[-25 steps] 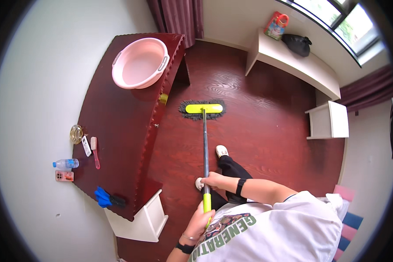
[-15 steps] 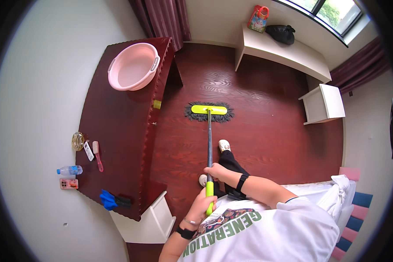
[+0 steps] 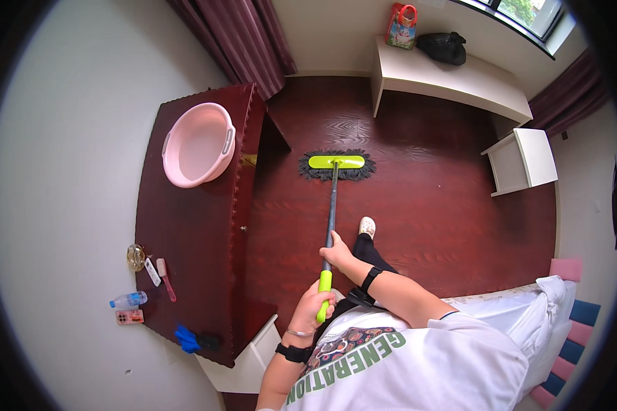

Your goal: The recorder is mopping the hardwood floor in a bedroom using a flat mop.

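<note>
The flat mop (image 3: 336, 166) lay with its yellow-green head and dark fringe flat on the dark red wooden floor (image 3: 425, 205), in front of the person and just right of the dark wooden surface (image 3: 192, 233). Its grey pole ran straight back toward the body, ending in a yellow-green grip.

The right hand (image 3: 336, 255) was closed around the pole higher up, thumb lying along the shaft. The left hand (image 3: 310, 315) was wrapped around the yellow-green grip at the near end, fingers curled shut on it. Both wrists wore dark bands, and one shoe (image 3: 367, 227) showed beside the pole.

On the surface sat a pink basin (image 3: 197, 145) at the far end, and at the near end a small bottle (image 3: 129, 300), a phone (image 3: 129, 317), a brush (image 3: 165, 277) and a blue cloth-like thing (image 3: 186, 338), too small to make out closer. A white bench (image 3: 452, 79) under the window carried a colourful bag (image 3: 401, 26) and a black bag (image 3: 442, 48).

The left hand hid the tip of the grip, and the person's white shirt covered the floor below.
</note>
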`<state>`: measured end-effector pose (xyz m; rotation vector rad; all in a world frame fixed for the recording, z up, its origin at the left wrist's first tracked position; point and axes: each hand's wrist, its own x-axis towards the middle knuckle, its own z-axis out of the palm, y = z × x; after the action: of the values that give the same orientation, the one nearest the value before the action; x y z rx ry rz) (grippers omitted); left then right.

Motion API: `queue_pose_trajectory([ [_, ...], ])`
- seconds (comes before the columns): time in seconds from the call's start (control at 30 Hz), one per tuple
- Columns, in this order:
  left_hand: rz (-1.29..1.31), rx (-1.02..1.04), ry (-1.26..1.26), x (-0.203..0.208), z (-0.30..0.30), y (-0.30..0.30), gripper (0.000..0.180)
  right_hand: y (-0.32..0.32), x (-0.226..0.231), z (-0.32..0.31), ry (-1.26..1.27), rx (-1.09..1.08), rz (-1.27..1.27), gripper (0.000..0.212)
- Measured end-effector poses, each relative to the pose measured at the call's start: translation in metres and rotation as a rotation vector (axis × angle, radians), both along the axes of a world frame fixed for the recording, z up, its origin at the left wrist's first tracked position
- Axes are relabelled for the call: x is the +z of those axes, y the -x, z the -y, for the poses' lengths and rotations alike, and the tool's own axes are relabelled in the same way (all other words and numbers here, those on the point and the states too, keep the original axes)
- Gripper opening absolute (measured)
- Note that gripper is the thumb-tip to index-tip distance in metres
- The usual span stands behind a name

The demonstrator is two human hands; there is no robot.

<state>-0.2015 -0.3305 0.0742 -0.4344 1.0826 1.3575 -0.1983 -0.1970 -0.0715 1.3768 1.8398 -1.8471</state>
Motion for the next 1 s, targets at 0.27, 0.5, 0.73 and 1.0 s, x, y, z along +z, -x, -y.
queue_pose_trajectory([
  [0.27,-0.04,0.023,0.061,-0.036,-0.148,0.053,0.028,0.071,-0.022,-0.15,-0.035,0.076,0.056,0.082],
  [0.5,0.106,0.234,-0.002,-0.053,-0.223,0.073,0.015,0.105,-0.03,-0.236,-0.169,0.254,0.08,0.081],
  [0.73,0.248,0.15,0.083,0.001,-0.166,0.056,0.025,0.072,0.028,-0.193,0.014,0.3,0.07,0.086],
  [1.0,0.183,0.093,0.162,0.008,-0.206,0.088,0.024,0.099,0.026,-0.22,-0.032,0.415,0.102,0.087],
])
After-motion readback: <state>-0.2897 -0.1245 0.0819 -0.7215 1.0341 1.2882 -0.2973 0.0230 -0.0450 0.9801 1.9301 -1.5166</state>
